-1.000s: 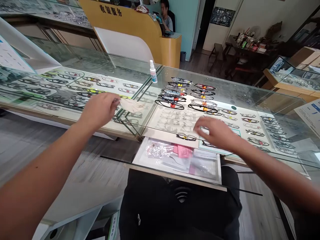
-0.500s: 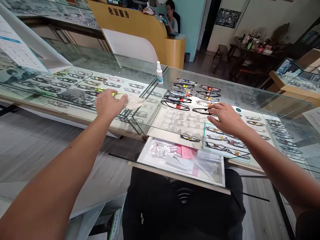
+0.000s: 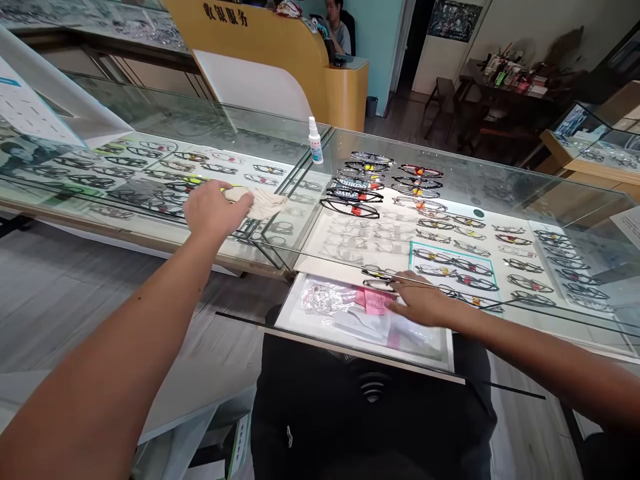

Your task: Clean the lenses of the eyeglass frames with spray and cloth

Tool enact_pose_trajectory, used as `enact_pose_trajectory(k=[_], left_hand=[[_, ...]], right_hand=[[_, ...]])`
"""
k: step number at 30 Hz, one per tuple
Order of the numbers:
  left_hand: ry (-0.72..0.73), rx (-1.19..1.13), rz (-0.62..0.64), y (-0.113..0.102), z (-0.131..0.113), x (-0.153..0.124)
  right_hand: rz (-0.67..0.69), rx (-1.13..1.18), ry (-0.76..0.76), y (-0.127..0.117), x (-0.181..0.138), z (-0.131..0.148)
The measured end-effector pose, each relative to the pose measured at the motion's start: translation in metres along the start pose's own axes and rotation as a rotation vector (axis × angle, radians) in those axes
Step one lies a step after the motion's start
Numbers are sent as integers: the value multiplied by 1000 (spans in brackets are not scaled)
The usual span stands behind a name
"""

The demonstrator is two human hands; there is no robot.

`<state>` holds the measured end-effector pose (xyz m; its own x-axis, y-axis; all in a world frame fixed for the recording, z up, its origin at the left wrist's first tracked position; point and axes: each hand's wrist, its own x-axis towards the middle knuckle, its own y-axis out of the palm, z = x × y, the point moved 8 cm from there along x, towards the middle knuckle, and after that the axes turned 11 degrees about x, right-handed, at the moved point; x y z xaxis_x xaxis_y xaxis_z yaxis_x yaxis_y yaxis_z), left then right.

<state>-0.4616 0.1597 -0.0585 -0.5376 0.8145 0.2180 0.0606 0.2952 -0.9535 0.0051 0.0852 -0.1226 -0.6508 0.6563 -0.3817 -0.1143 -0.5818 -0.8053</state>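
My left hand lies on the glass counter top, its fingers curled on a pale cloth. My right hand reaches into the pulled-out white drawer under the counter. Its fingertips are closed on a dark glasses frame at the drawer's back edge, and a second frame lies just behind it. Rows of black frames with red and orange tags sit on top of the glass.
A white spray bottle stands on the glass. The drawer holds pink slips and plastic bags. A teal-edged tray of frames lies inside the case. A person sits behind the yellow desk.
My right hand has come down from the frames on the glass top to the drawer, bringing a black frame with it. My left hand stays on the cloth.
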Motion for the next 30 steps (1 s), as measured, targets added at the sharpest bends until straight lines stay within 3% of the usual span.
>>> enact_pose_trajectory(k=[4, 8, 16, 25, 28, 30], left_hand=[[0, -4, -1, 0, -1, 1], [-2, -5, 23, 1, -1, 1], [0, 12, 9, -6, -5, -4], [-10, -2, 7, -4, -4, -2], [-1, 17, 4, -4, -4, -1], [-1, 40, 3, -5, -5, -1]], right_hand=[[-155, -172, 12, 2, 52, -48], [-210, -205, 18, 10, 88, -76], [-230, -224, 47, 23, 107, -95], [-135, -171, 65, 17, 91, -73], [-48, -122, 18, 16, 63, -34], [101, -5, -89, 18, 34, 6]])
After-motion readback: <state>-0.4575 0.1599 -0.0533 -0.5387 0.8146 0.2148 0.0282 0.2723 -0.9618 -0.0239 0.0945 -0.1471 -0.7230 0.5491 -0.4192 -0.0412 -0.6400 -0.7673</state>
